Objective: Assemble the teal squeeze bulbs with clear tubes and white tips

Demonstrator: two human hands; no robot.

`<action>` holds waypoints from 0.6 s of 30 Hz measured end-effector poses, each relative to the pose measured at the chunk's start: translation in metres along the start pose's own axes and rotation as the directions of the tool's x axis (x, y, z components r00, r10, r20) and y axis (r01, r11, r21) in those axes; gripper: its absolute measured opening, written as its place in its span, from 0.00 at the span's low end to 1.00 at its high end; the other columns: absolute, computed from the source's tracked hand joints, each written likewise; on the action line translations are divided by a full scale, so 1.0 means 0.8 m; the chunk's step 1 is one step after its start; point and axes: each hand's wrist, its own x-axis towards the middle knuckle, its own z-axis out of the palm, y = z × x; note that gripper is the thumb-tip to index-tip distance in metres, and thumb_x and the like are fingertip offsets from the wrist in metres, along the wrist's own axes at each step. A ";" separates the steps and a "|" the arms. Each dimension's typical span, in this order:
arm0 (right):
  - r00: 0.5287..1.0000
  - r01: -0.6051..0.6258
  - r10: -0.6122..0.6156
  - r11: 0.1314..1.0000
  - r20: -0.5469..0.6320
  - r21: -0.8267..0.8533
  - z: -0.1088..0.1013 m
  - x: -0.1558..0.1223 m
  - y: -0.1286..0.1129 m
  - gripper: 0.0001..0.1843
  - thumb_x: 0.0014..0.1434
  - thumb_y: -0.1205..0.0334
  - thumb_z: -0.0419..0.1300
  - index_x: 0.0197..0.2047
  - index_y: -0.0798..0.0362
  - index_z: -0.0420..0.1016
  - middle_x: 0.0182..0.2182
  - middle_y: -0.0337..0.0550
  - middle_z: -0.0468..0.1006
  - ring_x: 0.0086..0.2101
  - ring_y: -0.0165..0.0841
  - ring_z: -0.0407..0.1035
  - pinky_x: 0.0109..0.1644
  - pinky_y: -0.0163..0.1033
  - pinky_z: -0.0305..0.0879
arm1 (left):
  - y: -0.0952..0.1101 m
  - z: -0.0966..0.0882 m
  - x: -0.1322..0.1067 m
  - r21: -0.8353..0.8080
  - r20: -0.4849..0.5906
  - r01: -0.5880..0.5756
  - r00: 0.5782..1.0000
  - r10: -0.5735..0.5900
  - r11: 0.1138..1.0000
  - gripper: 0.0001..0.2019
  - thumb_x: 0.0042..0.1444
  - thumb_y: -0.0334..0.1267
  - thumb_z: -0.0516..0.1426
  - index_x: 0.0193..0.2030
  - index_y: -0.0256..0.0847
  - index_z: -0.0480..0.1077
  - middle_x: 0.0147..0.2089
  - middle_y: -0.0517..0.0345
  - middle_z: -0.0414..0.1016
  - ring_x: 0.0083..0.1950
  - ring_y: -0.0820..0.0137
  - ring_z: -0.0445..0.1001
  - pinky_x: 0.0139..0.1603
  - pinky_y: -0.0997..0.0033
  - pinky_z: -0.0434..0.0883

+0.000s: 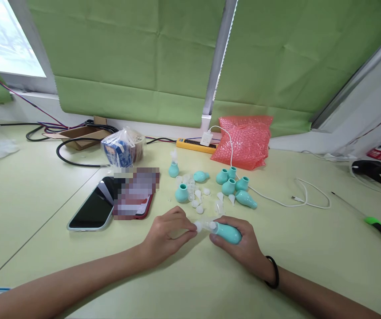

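My right hand lies on the pale green table with its fingers wrapped round a teal rubber bulb. A clear tip sticks out of the bulb toward the left. My left hand pinches the small white end of that tip between thumb and fingers. Just beyond the hands lie several more teal bulbs and a scatter of small clear and white tips.
A phone and a red-edged item lie at the left. Further back are a plastic-wrapped packet, a cardboard box, black cables, a yellow power strip, pink bubble wrap and a white cable. A green-handled screwdriver lies right.
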 end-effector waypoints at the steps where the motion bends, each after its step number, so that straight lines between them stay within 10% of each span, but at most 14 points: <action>1: 1.000 0.015 -0.015 1.000 -0.009 -0.008 0.000 0.000 0.000 0.07 0.43 0.60 0.61 0.27 0.53 0.71 0.25 0.41 0.76 0.28 0.35 0.71 0.31 0.37 0.68 | 0.002 0.000 0.001 -0.063 -0.034 0.078 0.996 -0.080 0.995 0.03 0.49 0.30 0.56 0.30 0.36 0.71 0.27 0.55 0.73 0.30 0.71 0.66 0.32 0.71 0.67; 8: 0.997 0.077 -0.077 0.996 -0.025 -0.036 -0.002 0.001 -0.001 0.05 0.43 0.62 0.60 0.26 0.53 0.71 0.24 0.40 0.76 0.26 0.34 0.71 0.29 0.36 0.68 | 0.004 -0.007 0.009 -0.483 0.142 0.531 0.832 -0.536 0.696 0.04 0.43 0.33 0.61 0.26 0.34 0.72 0.26 0.56 0.73 0.29 0.72 0.70 0.31 0.73 0.68; 18: 0.985 0.170 -0.165 0.976 0.048 -0.134 0.000 -0.001 0.001 0.02 0.45 0.64 0.58 0.25 0.53 0.71 0.24 0.40 0.76 0.25 0.33 0.71 0.27 0.34 0.66 | -0.003 -0.007 0.012 -0.612 0.346 0.668 0.708 -0.615 0.424 0.07 0.39 0.32 0.63 0.27 0.33 0.72 0.23 0.58 0.74 0.26 0.74 0.71 0.31 0.76 0.68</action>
